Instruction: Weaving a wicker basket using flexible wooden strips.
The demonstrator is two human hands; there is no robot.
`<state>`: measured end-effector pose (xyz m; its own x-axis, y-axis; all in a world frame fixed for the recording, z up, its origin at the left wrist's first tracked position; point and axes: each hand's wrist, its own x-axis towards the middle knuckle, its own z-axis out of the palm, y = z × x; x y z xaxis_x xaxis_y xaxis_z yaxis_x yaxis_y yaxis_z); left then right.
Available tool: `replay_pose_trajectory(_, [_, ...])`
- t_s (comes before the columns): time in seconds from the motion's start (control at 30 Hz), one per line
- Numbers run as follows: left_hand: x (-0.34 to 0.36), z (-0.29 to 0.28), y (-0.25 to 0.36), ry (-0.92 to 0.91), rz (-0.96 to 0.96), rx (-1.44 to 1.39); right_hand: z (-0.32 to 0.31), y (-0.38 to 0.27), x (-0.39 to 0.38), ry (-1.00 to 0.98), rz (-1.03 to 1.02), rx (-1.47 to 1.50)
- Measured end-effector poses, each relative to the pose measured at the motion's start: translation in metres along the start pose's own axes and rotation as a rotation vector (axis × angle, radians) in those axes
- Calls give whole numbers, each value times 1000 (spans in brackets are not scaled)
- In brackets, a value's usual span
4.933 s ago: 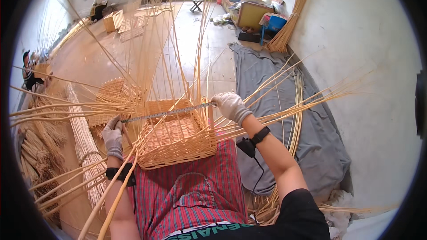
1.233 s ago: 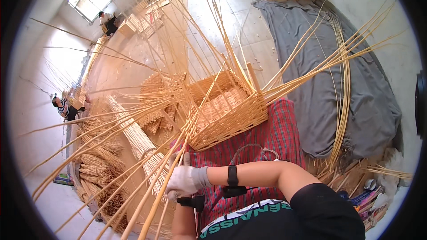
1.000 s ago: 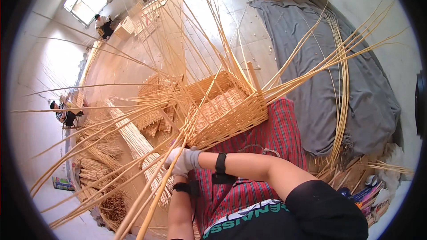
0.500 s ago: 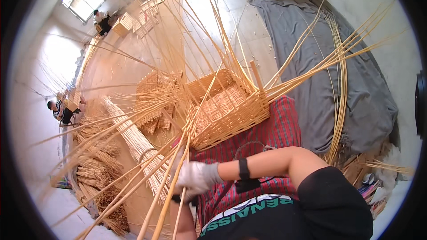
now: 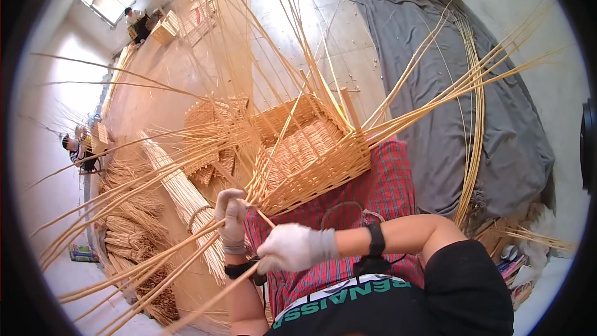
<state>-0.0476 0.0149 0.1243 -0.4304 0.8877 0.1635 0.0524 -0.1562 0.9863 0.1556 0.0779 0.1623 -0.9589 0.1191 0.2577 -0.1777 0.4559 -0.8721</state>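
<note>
A half-woven square wicker basket (image 5: pixel 311 162) rests on a red plaid cloth (image 5: pixel 385 193) over my lap, with long willow rods (image 5: pixel 155 149) fanning out from its sides. My left hand (image 5: pixel 231 218), in a white glove, grips rods at the basket's near left corner. My right hand (image 5: pixel 292 247), also gloved, reaches across my body and is closed around a rod (image 5: pixel 205 302) that runs down to the lower left. A black band (image 5: pixel 375 239) sits on my right wrist.
A bound bundle of pale rods (image 5: pixel 186 205) lies on the floor at left, beside darker bundles (image 5: pixel 134 236). Flat woven panels (image 5: pixel 208 130) lie behind the basket. A grey sheet (image 5: pixel 448 106) covers the floor at right. Two people sit far left (image 5: pixel 74 149) and by the window (image 5: pixel 140 22).
Earlier both hands worked at the basket's top rim. My right hand has since crossed to the left side, and in the last second my left hand has come up into view beside it.
</note>
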Motion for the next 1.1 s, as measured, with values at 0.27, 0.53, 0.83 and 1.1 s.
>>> replay_pose_trajectory(0.27, [-9,4,-18,31,82,-73,-64,184,-26,659,152,978])
replay_pose_trajectory(0.53, [-66,40,-90,590,-78,18,-77,157,-34,669,301,800])
replay_pose_trajectory(0.83, [-21,4,-143,288,-287,361,-63,167,-40,899,451,368])
replay_pose_trajectory(1.1, [-11,28,-122,522,-325,239,-65,91,28,751,238,-146])
